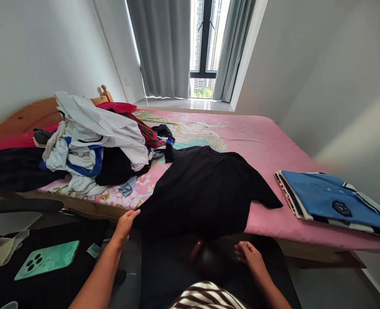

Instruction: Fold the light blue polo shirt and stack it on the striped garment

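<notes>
A black short-sleeved T-shirt (pixel 206 189) lies spread on the bed, its neckline toward the window and its hem at the near edge. My left hand (pixel 126 224) pinches the left corner of that hem between thumb and fingers. Just below the hem's right end is my right hand (pixel 248 254), its fingers curled together. Dark cloth behind those fingertips hides whether they hold anything. To the left is a heap of loose clothes, with a white shirt (pixel 109 128) on top. Folded garments with a blue shirt (pixel 325 197) uppermost are stacked at the right.
The bed's pink sheet (pixel 251 133) stretches back toward the window (pixel 206 47) and grey curtains (pixel 164 47). At lower left, a green phone (pixel 48 259) rests on a black surface beside a dark chair armrest (pixel 22 206). A wall bounds the right side.
</notes>
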`<state>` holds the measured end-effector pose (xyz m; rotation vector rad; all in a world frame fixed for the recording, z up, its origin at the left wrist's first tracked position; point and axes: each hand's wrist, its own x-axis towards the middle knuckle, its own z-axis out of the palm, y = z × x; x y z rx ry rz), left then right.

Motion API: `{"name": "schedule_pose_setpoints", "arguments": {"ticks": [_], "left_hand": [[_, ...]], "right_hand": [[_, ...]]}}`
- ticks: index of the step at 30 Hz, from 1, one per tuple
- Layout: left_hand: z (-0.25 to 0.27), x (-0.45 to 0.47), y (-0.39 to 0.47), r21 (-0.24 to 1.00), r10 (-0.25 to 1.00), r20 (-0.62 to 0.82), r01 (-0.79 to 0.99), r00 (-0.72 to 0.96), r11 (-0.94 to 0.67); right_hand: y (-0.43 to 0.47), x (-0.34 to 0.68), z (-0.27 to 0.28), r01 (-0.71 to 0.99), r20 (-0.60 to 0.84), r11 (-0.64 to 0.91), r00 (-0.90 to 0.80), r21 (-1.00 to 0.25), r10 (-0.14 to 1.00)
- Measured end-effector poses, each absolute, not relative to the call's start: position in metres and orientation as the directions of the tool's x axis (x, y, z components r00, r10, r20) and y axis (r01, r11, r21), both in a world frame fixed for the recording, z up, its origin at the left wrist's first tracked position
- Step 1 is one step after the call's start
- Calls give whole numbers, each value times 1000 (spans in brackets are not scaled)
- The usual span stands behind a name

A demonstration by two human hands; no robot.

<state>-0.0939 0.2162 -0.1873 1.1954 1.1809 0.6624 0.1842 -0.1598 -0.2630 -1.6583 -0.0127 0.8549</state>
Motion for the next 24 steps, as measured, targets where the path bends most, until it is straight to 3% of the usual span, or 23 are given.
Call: {"name": "schedule_pose_setpoints", "arguments": {"ticks": [7,11,16,19,21,23,24], "left_hand": [[-195,-93,224,936,916,-349,126,197,330],[-189,-91,229,945,928,-324,92,181,312],[-185,-95,230,945,928,-326,92,181,314],[-189,-99,229,949,943,-300,143,147,279],[-191,-102,229,945,955,-273,220,117,243],[-192,-104,226,938,960,-248,278,132,205],[-192,-103,224,938,953,-250,289,174,194]], "right_hand": [[-130,168,-269,60,-260,-381,633,-923,729],[-98,156,-275,292,-357,-557,524,-778,774],[-100,145,-272,374,-402,-626,522,-685,752],[-136,150,-256,393,-269,-549,575,-738,773],[-175,161,-240,375,-90,-460,689,-805,720],[-223,177,-225,283,-14,-461,841,-841,541],[-248,185,-219,216,23,-480,927,-850,375]]}}
